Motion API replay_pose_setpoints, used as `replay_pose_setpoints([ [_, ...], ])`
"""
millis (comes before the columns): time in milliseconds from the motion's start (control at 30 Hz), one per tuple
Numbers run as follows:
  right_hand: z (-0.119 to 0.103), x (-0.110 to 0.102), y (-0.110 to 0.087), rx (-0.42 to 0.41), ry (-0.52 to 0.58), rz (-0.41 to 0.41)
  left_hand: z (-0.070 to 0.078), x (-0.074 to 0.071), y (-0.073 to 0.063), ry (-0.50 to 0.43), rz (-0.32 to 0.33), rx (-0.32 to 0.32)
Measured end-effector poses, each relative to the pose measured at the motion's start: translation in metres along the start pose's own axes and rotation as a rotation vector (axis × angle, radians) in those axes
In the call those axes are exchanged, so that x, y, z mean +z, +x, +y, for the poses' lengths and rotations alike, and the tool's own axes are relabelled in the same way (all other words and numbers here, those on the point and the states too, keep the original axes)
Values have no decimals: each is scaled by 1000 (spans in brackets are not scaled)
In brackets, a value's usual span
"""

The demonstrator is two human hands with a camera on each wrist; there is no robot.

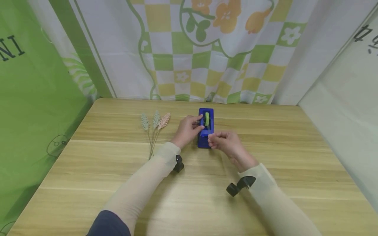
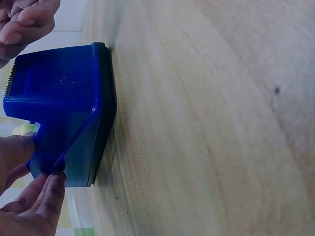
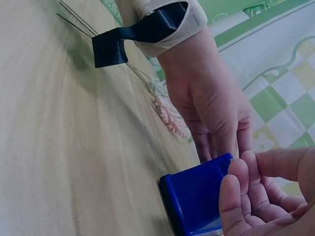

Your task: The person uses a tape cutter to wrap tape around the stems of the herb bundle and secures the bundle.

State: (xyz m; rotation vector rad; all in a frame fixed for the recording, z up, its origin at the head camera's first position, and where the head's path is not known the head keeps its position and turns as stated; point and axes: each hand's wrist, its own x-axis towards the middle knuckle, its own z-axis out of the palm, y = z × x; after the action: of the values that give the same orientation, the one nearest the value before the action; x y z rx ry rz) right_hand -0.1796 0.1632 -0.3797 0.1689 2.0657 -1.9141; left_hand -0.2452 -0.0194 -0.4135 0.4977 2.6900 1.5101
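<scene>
Left fingers point(image 2: 47, 196) around blue dispenser point(image 2: 61, 83), right fingers point(image 3: 238, 170) pinched, contents unclear; toothed edge point(image 2: 10, 78) only in left-wrist view.

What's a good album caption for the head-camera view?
Left grip holds a blue tape dispenser, right grip at its near end, three sprigs lying on the table to the left.
</scene>
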Motion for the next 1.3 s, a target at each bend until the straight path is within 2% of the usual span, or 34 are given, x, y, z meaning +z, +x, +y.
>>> replay_pose_setpoints([
  [300, 5, 2, -7, -14, -19, 19, 0, 1, 0, 11, 0, 4],
  [533, 9, 4, -13, -35, -4, 1, 1, 1, -1, 14, 7, 14],
  [900, 13, 5, -22, -11, 5, -1, 3, 1, -3, 3, -8, -10],
  [1300, 21, 6, -30, -26, 23, 1, 2, 2, -2, 12, 6, 4],
])
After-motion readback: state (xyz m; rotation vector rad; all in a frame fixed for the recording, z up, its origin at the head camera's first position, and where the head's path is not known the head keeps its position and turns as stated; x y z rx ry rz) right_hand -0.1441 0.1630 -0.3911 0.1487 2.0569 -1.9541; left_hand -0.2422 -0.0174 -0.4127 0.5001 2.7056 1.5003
